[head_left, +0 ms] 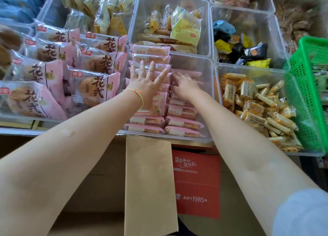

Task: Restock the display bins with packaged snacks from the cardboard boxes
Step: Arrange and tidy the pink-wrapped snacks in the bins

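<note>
Bin: I have both hands in the clear plastic display bin (211, 100) at the front edge of the display, middle of the row.
Task's thing: the pink-wrapped long bread packets (182, 124) lie in two columns inside it, each packet's long axis running left to right, stacked from the bin's front wall towards its back.
Left hand (148, 82): fingers straight and spread, palm flat on the left column; it holds nothing, only presses.
Right hand (184, 84): laid on the far end of the right column, fingers reaching towards the bin's back wall; blurred, so I cannot tell whether they pinch a packet.
Key relation: the open space is at the bin's back right corner, straight ahead of my right hand, which is the nearer one.
Supply: the brown cardboard box flap (150, 182) and a red printed carton (197, 182) sit below the bin's front edge.
Next, I judge: fill the right column backwards, packets kept crosswise.
</note>
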